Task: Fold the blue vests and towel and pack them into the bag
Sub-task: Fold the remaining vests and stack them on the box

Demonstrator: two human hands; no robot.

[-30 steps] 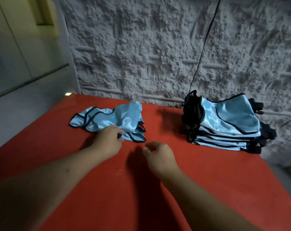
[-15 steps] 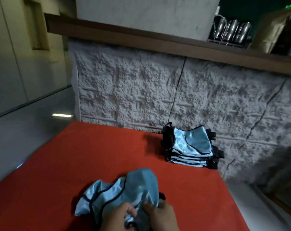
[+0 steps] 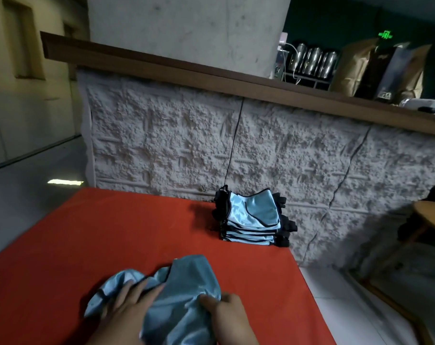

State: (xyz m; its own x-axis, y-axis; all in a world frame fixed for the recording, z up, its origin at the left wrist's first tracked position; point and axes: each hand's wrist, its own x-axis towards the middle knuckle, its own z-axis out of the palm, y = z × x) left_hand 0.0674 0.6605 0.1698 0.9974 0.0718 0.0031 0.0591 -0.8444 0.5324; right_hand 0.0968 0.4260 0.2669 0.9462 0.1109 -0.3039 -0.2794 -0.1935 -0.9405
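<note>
A crumpled light blue vest (image 3: 186, 285) with black trim lies on the red table (image 3: 112, 232) near its front edge. My left hand (image 3: 127, 305) rests on the vest's left part with fingers spread flat. My right hand (image 3: 226, 312) pinches the vest's right edge between thumb and fingers. A stack of folded blue vests (image 3: 253, 220) with black straps sits at the table's back right corner against the wall. No bag or towel is in view.
A rough white stone-textured wall (image 3: 211, 145) backs the table, topped by a wooden ledge (image 3: 211, 75) with metal cans and brown paper bags. A round wooden table (image 3: 430, 220) stands to the right. The red table's right edge drops to a pale floor.
The view has tilted up and back. Both hands have come onto the crumpled vest and drawn it toward the table's front edge; the left hand now lies flat on it.
</note>
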